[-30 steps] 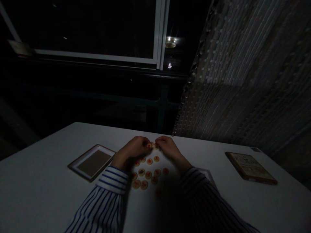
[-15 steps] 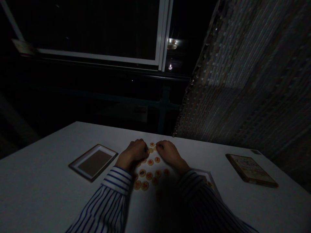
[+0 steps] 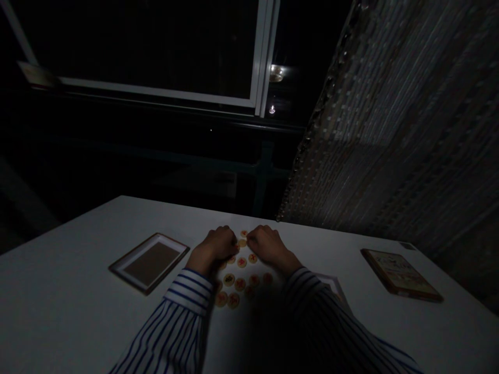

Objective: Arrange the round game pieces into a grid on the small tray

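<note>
Round wooden xiangqi pieces with red or black characters lie in loose rows on the white table, among them a black-marked piece and a red-marked piece. My left hand is closed, its curled fingertips on a xiangqi piece at the left of the far group. Opposite it, my right hand is also closed, fingers bent down at the table; whatever they hold is hidden. Between the hands lie a blank-looking piece and, just beyond, a red-marked piece. My forearms hide part of the table.
A shallow open box part with a brown inside lies at the left on the white table. Another tray is partly behind my right sleeve. At the right lies a flat printed box. A bead curtain hangs behind.
My right hand has moved slightly left and covers the piece edge that showed at its fingertips. My left hand stays almost in place. The view has shifted a little.
</note>
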